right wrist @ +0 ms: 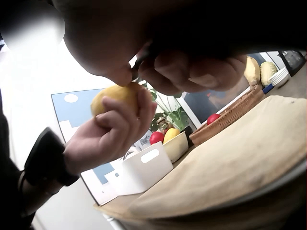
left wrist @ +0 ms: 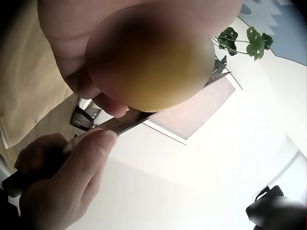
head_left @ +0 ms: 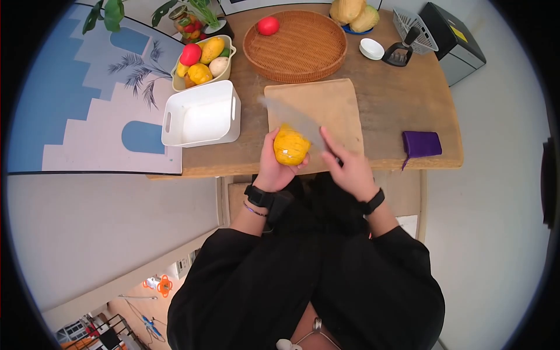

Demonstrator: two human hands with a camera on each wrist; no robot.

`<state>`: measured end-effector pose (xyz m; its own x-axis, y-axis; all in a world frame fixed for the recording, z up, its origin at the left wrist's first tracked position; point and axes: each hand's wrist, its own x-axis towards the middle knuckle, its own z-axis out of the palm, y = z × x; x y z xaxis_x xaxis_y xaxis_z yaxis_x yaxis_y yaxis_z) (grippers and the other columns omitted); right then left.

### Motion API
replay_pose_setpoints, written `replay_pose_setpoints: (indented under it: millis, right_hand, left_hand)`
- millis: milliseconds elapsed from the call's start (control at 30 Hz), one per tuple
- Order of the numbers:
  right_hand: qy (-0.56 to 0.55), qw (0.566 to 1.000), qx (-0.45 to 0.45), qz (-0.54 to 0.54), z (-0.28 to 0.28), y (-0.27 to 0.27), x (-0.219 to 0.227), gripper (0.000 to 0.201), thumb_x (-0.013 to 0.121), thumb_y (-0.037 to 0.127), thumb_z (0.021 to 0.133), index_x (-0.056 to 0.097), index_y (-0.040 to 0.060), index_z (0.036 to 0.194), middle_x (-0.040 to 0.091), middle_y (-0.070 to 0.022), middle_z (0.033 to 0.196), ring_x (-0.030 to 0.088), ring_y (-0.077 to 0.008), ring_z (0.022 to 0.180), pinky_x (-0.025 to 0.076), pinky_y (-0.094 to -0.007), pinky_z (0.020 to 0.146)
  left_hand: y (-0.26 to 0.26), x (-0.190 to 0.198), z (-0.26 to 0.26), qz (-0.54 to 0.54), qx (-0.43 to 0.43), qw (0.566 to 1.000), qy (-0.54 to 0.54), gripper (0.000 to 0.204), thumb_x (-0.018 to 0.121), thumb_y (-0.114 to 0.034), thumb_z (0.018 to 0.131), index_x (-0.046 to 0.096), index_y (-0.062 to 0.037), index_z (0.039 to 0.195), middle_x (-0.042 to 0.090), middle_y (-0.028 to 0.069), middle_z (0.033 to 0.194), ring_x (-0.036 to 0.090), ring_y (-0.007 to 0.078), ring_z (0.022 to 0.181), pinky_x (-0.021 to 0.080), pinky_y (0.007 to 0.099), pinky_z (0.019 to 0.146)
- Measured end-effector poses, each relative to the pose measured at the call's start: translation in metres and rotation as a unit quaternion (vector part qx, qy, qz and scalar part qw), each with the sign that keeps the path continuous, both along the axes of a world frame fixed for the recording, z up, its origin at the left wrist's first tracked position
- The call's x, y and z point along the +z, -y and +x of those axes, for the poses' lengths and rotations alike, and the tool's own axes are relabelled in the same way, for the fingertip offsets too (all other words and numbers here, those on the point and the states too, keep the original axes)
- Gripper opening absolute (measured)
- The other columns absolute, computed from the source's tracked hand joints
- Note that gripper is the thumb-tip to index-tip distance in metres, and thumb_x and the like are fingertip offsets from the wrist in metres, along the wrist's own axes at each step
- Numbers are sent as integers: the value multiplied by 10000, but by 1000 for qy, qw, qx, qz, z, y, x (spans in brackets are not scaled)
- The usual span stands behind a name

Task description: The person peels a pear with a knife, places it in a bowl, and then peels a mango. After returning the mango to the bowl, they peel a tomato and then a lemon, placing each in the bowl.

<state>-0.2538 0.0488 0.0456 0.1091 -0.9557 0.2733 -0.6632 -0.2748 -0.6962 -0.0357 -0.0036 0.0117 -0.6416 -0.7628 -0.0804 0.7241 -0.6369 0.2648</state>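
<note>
The left hand (head_left: pixel 275 166) grips a round yellow fruit (head_left: pixel 290 146) above the front edge of a tan cloth or board (head_left: pixel 321 105). In the right hand (head_left: pixel 351 169) is a dark-handled knife, its wide blade (head_left: pixel 297 121) blurred and lying beside the fruit. From the left wrist view, the blade passes close under the fruit (left wrist: pixel 153 62), and the right hand (left wrist: pixel 72 177) curls round the handle (left wrist: pixel 19 182). The right wrist view shows the left fingers (right wrist: pixel 120 127) wrapped round the fruit (right wrist: pixel 115 96); contact between blade and fruit is hard to tell.
A white bin (head_left: pixel 204 116) and a fruit basket (head_left: pixel 228 70) stand left. Behind the cloth is a wicker tray (head_left: pixel 303 46) holding a red fruit (head_left: pixel 268 25). Rightward are a white bowl (head_left: pixel 371 49), a black-handled tool (head_left: pixel 399 53) and a purple pouch (head_left: pixel 422 144).
</note>
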Motion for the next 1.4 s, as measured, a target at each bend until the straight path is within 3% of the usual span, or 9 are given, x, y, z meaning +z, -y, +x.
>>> replay_pose_setpoints:
  millis: [67, 133, 300, 400, 533, 833, 967, 1267, 1400]
  right_hand:
    - [36, 999, -20, 9, -9, 17, 5, 589, 680, 375, 978, 506, 293, 1534, 746, -135, 861, 719, -372, 749, 583, -428, 685]
    - [-112, 975, -78, 175, -15, 26, 22, 546, 661, 351, 994, 526, 265, 1517, 759, -150, 972, 723, -388, 865, 584, -421, 775]
    - [73, 987, -81, 120, -7, 8, 15, 536, 664, 353, 991, 538, 281, 1507, 761, -152, 1001, 723, -371, 916, 579, -399, 797]
    - [101, 994, -16, -38, 6, -12, 14, 572, 685, 389, 975, 526, 310, 1518, 742, -144, 845, 720, -361, 767, 578, -405, 694]
    - [-79, 995, 51, -19, 10, -29, 17, 601, 700, 417, 960, 511, 358, 1527, 597, -118, 571, 639, -331, 507, 520, -433, 502]
    - [-92, 988, -89, 80, -10, 11, 32, 567, 666, 364, 980, 516, 298, 1522, 746, -149, 846, 706, -394, 724, 572, -493, 681]
    - [0, 999, -50, -1, -6, -2, 26, 569, 668, 375, 977, 516, 312, 1523, 730, -142, 786, 697, -385, 673, 567, -472, 635]
    - [-130, 989, 74, -8, 20, -28, 41, 657, 734, 382, 932, 498, 338, 1544, 620, -129, 628, 645, -314, 543, 526, -417, 540]
    - [-176, 982, 69, -17, 18, -26, 37, 647, 734, 380, 933, 509, 331, 1538, 611, -126, 619, 635, -305, 531, 522, -416, 539]
  left_hand:
    - [0, 22, 1, -12, 2, 997, 79, 553, 364, -529, 1064, 575, -103, 1345, 672, 176, 1197, 657, 286, 909, 534, 377, 731]
    - [-1, 37, -6, 36, 26, 993, 113, 550, 364, -524, 1064, 576, -101, 1346, 674, 167, 1195, 655, 280, 887, 535, 376, 727]
    - [3, 22, 6, 32, 16, 995, 90, 558, 368, -549, 1060, 597, -122, 1336, 691, 132, 1211, 692, 274, 971, 551, 394, 774]
    - [2, 14, 4, 16, -37, 999, 13, 569, 388, -576, 1057, 592, -130, 1345, 682, 134, 1245, 687, 276, 1042, 562, 413, 850]
    - [-4, 20, -12, 70, 48, 987, 138, 597, 423, -606, 1036, 595, -115, 1330, 690, 119, 1227, 669, 288, 1115, 556, 401, 912]
    - [2, 26, 3, 11, 22, 995, 102, 543, 443, -551, 1048, 590, -109, 1328, 684, 110, 1194, 681, 264, 879, 542, 370, 739]
    - [5, 11, 11, 27, 33, 990, 131, 530, 445, -539, 1051, 592, -108, 1322, 694, 109, 1165, 694, 263, 948, 558, 390, 789]
    - [1, 8, -10, 10, 49, 991, 124, 610, 376, -551, 1073, 543, -62, 1396, 659, 163, 1303, 647, 280, 1190, 514, 456, 1040]
    - [-7, 20, -14, 43, 59, 983, 167, 614, 348, -567, 1075, 556, -68, 1366, 678, 134, 1235, 682, 260, 999, 564, 375, 803]
